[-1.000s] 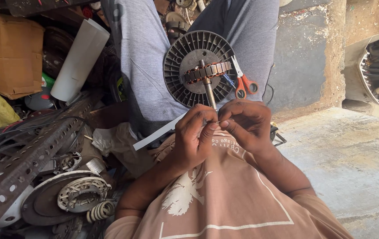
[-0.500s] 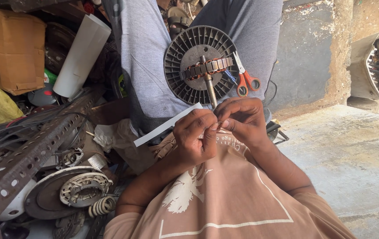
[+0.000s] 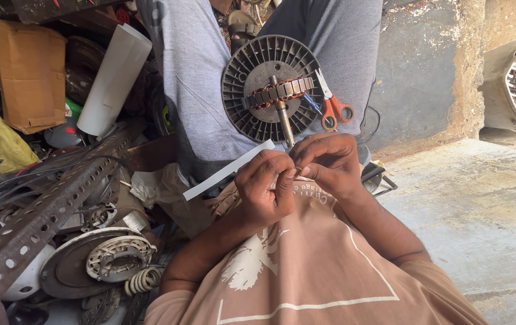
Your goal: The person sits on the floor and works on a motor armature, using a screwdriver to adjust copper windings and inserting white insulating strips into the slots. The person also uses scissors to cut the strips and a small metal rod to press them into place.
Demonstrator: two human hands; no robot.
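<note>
- Close against the chest, over a tan shirt [image 3: 306,265], both hands meet fingertip to fingertip.
- The left hand [image 3: 267,189] is curled, thumb and forefinger pressed together on the near end of a white paper strip [image 3: 228,170]; the strip runs up and to the left from the fingers.
- The right hand [image 3: 330,162] is curled too, its fingertips pinching something small right where they touch the left hand; what it is cannot be told.
- Just above the hands, a round dark fan motor [image 3: 273,87] lies on the lap of grey trousers [image 3: 201,90], copper windings showing at its middle and its metal shaft [image 3: 283,123] pointing down toward the fingers.
- Orange-handled scissors [image 3: 333,105] lie beside the motor, on its right edge.
- Off to the left are a white paper roll [image 3: 113,78], a cardboard box [image 3: 29,75], a perforated steel angle bar [image 3: 41,222] and a bare stator [image 3: 116,259] on a disc.
- To the right is a concrete floor [image 3: 481,204].
</note>
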